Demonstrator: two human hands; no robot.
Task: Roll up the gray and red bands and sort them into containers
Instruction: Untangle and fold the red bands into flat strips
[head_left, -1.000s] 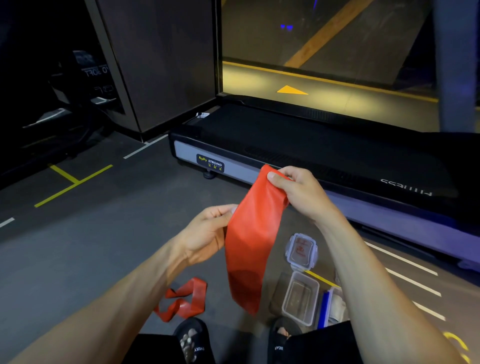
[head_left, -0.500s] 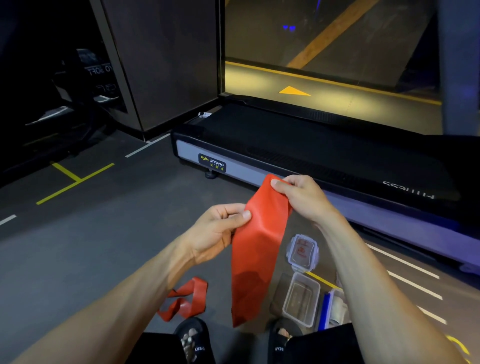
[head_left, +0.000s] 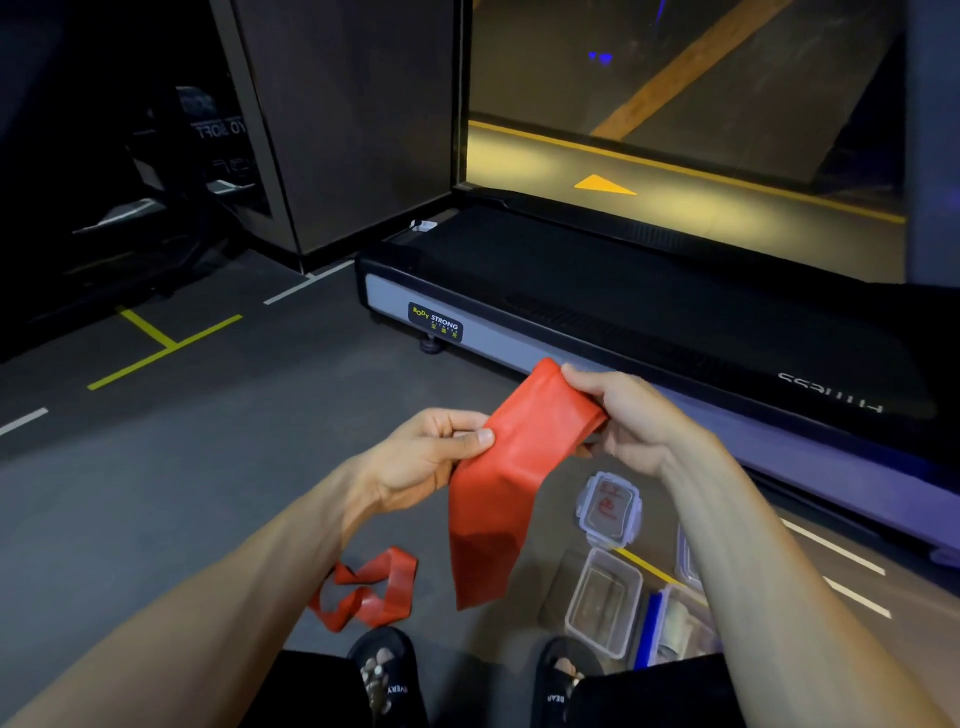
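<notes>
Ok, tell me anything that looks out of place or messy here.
One red band lies twisted and unrolled on the floor by the left foot. The clear container sits open, its lid loose beside it. Otherwise nothing stands out.

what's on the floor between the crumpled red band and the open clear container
In the head view, only bare dark floor lies between the crumpled red band and the open container; the held red band hangs above it.
</notes>
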